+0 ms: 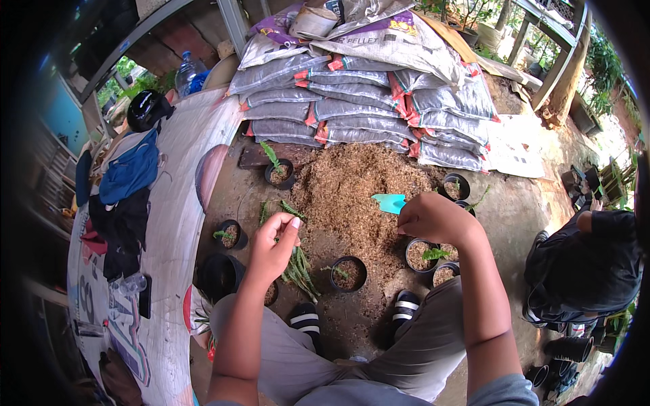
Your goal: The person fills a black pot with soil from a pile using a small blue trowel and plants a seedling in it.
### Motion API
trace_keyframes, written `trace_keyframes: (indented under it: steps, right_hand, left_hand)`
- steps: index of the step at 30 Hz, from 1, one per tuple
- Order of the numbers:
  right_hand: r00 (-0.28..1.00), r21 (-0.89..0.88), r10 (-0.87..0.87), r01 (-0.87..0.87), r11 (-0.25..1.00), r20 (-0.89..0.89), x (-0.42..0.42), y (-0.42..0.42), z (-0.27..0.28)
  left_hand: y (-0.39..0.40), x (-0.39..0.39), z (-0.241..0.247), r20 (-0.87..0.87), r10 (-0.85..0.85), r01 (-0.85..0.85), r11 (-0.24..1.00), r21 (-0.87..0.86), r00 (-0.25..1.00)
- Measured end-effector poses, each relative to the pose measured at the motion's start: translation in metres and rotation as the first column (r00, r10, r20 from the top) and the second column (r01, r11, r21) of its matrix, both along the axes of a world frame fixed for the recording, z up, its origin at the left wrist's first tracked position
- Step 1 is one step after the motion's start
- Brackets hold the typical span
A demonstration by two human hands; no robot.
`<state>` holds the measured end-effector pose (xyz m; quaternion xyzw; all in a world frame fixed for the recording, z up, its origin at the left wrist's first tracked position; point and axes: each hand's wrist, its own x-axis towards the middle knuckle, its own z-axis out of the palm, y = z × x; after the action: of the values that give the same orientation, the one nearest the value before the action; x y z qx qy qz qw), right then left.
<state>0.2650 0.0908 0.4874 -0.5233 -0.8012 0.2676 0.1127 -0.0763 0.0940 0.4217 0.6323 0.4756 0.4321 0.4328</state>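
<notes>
My left hand (274, 245) is raised over a bundle of cut fern fronds (300, 271), thumb and fingers drawn together. A short fern frond (291, 208) shows just beyond its fingertips; whether it is pinched there is unclear. My right hand (435, 219) hovers with bent fingers at the right side of a mound of brown, shredded planting medium (355, 198). Beside its knuckles is the turquoise blade of a hand trowel (390, 203), the handle hidden. Between my feet and the mound stands a black pot (348, 274) with a small fern. Another potted fern (421, 255) sits below my right hand.
Stacked silver sacks (355, 106) rise behind the mound. More black pots (279, 174) stand around it, including a larger one (221, 273) at left. A bench covered with a printed sheet (177, 167) runs along the left. A person in dark clothing (584, 269) crouches at right.
</notes>
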Motion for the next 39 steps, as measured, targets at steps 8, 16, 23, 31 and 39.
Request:
trace_keyframes:
  steps: [8, 16, 23, 31, 39]
  right_hand:
    - [0.986, 0.127, 0.009, 0.013, 0.992, -0.169, -0.012, -0.004, -0.002]
    - [0.981, 0.175, -0.043, 0.077, 0.982, -0.187, -0.012, 0.001, 0.001]
    - [0.987, 0.139, -0.059, 0.08, 0.987, -0.151, -0.015, 0.001, 0.007]
    - [0.992, 0.103, -0.079, 0.088, 0.991, -0.097, -0.02, 0.0, 0.01]
    - [0.999, 0.099, -0.023, 0.026, 0.995, -0.032, -0.028, -0.002, 0.007]
  left_hand:
    - [-0.006, 0.011, 0.0, 0.051, -0.033, 0.033, 0.999, 0.008, 0.998]
    - [-0.006, 0.011, 0.001, 0.02, -0.063, 0.062, 0.998, 0.033, 0.998]
    - [-0.008, 0.01, 0.005, -0.068, -0.046, 0.052, 0.995, 0.087, 0.997]
    - [-0.012, 0.009, 0.008, -0.091, -0.046, 0.056, 0.992, 0.113, 0.995]
    - [-0.023, 0.024, 0.014, -0.226, -0.15, 0.207, 0.945, 0.254, 0.962]
